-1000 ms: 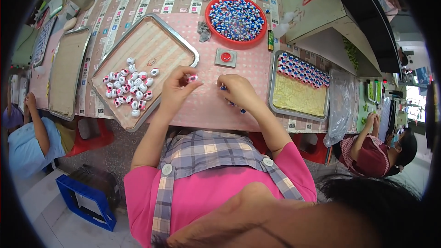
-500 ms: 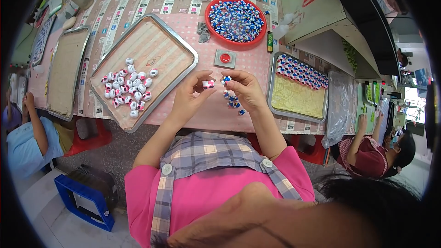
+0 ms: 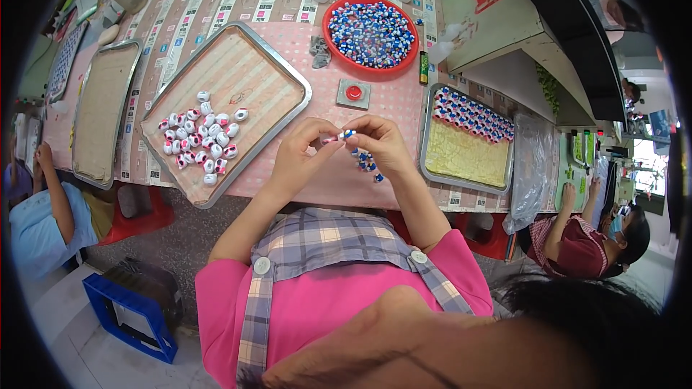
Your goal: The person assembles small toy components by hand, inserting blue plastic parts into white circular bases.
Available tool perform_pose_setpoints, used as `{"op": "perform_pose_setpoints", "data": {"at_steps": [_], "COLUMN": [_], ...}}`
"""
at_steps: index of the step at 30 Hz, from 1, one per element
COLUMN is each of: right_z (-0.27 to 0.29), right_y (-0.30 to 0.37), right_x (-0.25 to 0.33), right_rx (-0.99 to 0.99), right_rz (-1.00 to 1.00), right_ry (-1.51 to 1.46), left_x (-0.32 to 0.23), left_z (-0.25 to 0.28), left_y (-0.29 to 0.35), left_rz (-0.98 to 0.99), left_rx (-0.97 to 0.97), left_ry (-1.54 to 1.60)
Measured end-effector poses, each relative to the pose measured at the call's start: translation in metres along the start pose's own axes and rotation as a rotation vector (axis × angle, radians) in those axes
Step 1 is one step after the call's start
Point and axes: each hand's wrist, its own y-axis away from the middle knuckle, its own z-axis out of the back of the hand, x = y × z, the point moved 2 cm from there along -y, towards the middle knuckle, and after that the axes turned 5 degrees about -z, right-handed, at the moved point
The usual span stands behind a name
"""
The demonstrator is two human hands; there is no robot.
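Note:
In front of my chest, my left hand (image 3: 301, 157) pinches a small white-and-pink piece (image 3: 331, 139), mostly covered by fingers. My right hand (image 3: 385, 150) pinches a small blue-and-white piece (image 3: 349, 133) between thumb and forefinger. The two pieces meet at my fingertips; whether they are joined I cannot tell. Under my right hand lie several loose blue-and-white pieces (image 3: 369, 166) on the pink cloth. A metal tray (image 3: 305, 94) to the left holds several rounded white-and-pink pieces (image 3: 209, 130). Just beyond my hands sits a small square plate with a red round centre (image 3: 353, 92).
A red basin (image 3: 382, 70) heaped with blue-and-white pieces stands at the back. On the right, another tray (image 3: 465, 160) carries rows of blue, white and pink figures. Plastic bags (image 3: 532, 173) hang beside it. An additional tray (image 3: 101, 119) is far left. Other people sit on both sides.
My hands have come together. The blue-and-white piece in my right hand has moved left to meet the white-and-pink piece, which has turned and is now largely hidden.

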Motion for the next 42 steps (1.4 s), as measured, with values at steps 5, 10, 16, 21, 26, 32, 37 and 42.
{"op": "perform_pose_setpoints", "data": {"at_steps": [5,10,16,21,26,32,37,42], "right_z": [0.03,0.032,0.026,0.028,0.026,-0.001,-0.009,-0.014], "right_y": [-0.03,-0.053,-0.064,-0.065,-0.049,-0.017,-0.014,-0.01], "right_x": [0.031,0.035,0.029,0.03,0.04,0.044,0.036,0.037], "right_rx": [-0.28,-0.255,-0.18,-0.177,-0.237,0.092,0.107,0.091], "right_rz": [0.303,0.371,0.448,0.43,0.251,0.105,0.074,0.083], "right_ry": [0.787,1.231,1.514,1.492,0.975,0.28,0.302,0.371], "left_x": [0.017,0.02,0.019,0.021,0.021,0.02,0.018,0.012], "left_z": [0.001,0.004,0.007,0.008,0.005,0.002,-0.001,0.0], "left_y": [0.004,0.003,0.005,0.004,0.003,0.002,0.0,0.005], "left_rz": [0.269,0.396,0.369,0.397,0.313,0.255,0.183,0.088], "left_rx": [-0.055,-0.102,-0.128,-0.126,-0.158,-0.182,-0.167,-0.154], "left_ry": [0.536,0.784,0.78,0.781,0.774,0.795,0.698,0.489]}}
